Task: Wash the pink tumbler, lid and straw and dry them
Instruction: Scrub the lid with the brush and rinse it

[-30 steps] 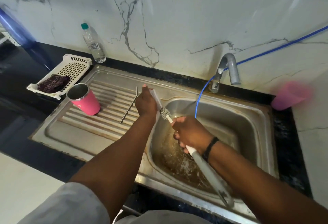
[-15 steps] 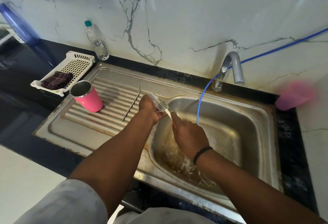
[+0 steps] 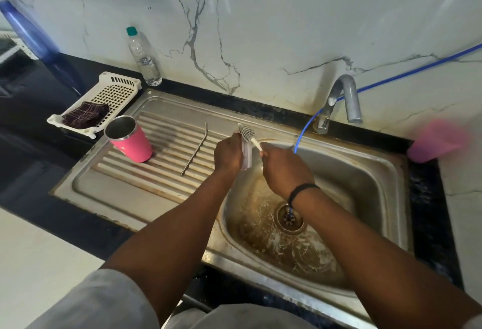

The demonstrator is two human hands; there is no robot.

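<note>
Over the sink (image 3: 386, 169), left hand (image 3: 229, 153) grips the clear lid (image 3: 246, 156) — right hand (image 3: 283, 169) holds the brush (image 3: 247, 133) against it. Pink tumbler (image 3: 130, 139) and metal straw (image 3: 195, 150) rest on the drainboard (image 3: 125, 185).

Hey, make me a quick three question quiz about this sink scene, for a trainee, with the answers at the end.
1. True or false: the pink steel-lined tumbler stands upright on the ribbed metal drainboard.
2. Which hand grips the white bristle brush? A) left hand B) right hand C) neither
3. Fill in: the bent metal straw lies on the drainboard between the tumbler and the ____ hand.

Key: 1. True. 2. B, the right hand grips its handle, scrubbing the clear plastic lid that the left hand holds. 3. Left.
</note>
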